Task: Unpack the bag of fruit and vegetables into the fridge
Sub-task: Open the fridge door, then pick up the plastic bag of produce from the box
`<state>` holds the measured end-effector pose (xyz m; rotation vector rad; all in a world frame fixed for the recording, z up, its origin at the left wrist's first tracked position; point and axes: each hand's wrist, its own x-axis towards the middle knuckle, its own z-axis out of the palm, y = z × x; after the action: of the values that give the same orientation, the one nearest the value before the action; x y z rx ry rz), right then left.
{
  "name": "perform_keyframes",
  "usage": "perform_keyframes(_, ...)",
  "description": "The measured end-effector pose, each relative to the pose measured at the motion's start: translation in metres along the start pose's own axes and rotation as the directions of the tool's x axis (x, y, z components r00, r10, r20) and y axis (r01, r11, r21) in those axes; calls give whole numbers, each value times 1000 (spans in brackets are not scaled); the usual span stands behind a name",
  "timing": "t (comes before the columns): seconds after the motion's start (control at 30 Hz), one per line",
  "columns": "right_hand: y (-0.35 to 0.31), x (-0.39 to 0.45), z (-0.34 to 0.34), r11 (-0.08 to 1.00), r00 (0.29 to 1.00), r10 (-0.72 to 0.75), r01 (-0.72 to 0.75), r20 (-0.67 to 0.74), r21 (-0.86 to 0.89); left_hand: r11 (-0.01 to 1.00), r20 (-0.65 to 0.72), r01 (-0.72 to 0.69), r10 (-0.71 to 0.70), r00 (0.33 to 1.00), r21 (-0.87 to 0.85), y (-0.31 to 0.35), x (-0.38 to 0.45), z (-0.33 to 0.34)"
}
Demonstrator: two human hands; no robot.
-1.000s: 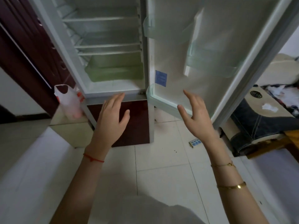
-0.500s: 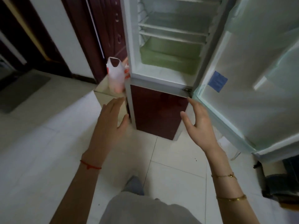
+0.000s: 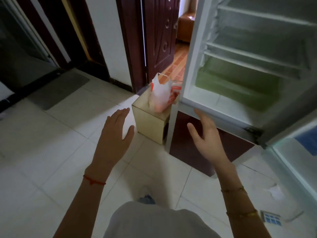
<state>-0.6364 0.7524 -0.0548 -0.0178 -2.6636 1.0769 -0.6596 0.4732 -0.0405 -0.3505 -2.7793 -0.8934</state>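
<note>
A white plastic bag (image 3: 160, 93) with red print stands on a small pale wooden box (image 3: 151, 122) just left of the fridge. The fridge (image 3: 243, 69) is open, its shelves bare, with a green drawer (image 3: 240, 83) at the bottom of the compartment. My left hand (image 3: 116, 133) hovers open, low and left of the box, holding nothing. My right hand (image 3: 205, 138) is open too, in front of the fridge's dark red lower panel (image 3: 193, 148), below the open compartment's sill. Both hands are short of the bag and do not touch it.
The fridge door (image 3: 295, 152) swings open at the far right. A dark red room door (image 3: 159, 40) stands ajar behind the bag. A grey mat (image 3: 58, 90) lies on the white tiled floor at left. Small scraps (image 3: 271, 219) lie on the floor at lower right.
My view has swung left, so the fridge has slid to the right and the bag on its box has come to the centre. Both hands stay open and empty, now nearer the bag.
</note>
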Motion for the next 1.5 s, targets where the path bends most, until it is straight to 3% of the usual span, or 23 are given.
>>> perform_keyframes(0.47,-19,181,95,997,999,46,-44,-29,59,1000,64,-7,8,998,-19,-102,180,1)
perform_keyframes(0.9,36,354,144,998,997,68,-68,-25,9,993,77,-86,93,993,-86,-131,357,64)
perform_keyframes(1.07,62,414,163,981,980,192,-193,-59,-13,986,76,-101,112,991,-129,-131,419,92)
perform_keyframes(1.3,117,480,201,904,899,427,-424,-101,49,971,270,-70,132,954,-229,-141,492,160)
perform_keyframes(1.5,145,514,217,820,821,567,-570,-69,-42,947,524,107,71,849,-302,-150,540,217)
